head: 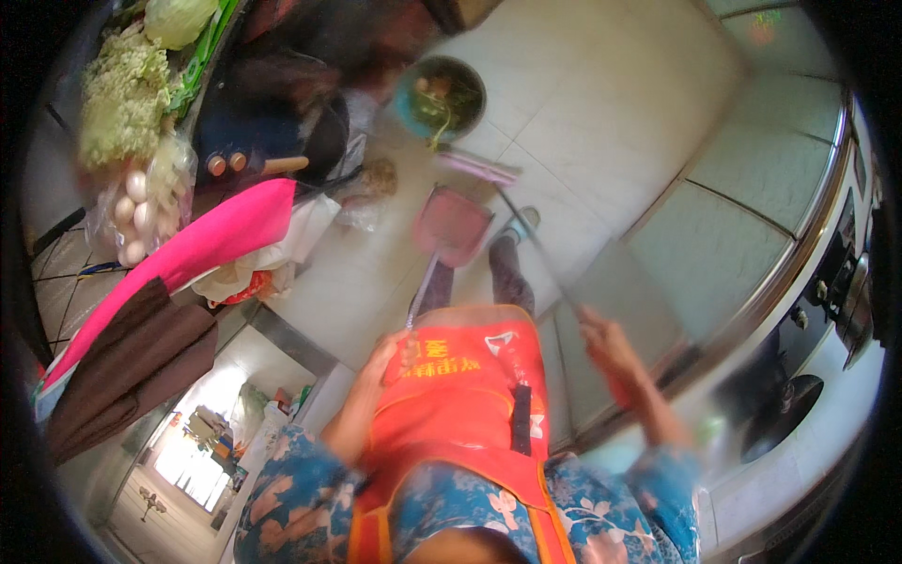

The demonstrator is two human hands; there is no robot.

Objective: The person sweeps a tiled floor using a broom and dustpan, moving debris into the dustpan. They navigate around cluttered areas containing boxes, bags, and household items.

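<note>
My left hand is closed on the patterned handle of a pink dustpan, whose pan lies on the tiled floor in front of my feet. With my right hand I grip the dark stick of a broom. The broom's pale pink head is on the floor just beyond the dustpan, tilted across the view and somewhat blurred. A red apron with yellow writing covers my front, over blue flowered sleeves.
A teal-rimmed basin holding plant scraps stands beyond the broom head. Plastic bags lie left of the dustpan. Cauliflower and bagged eggs sit at the upper left. Cabinets and a stove counter line the right side.
</note>
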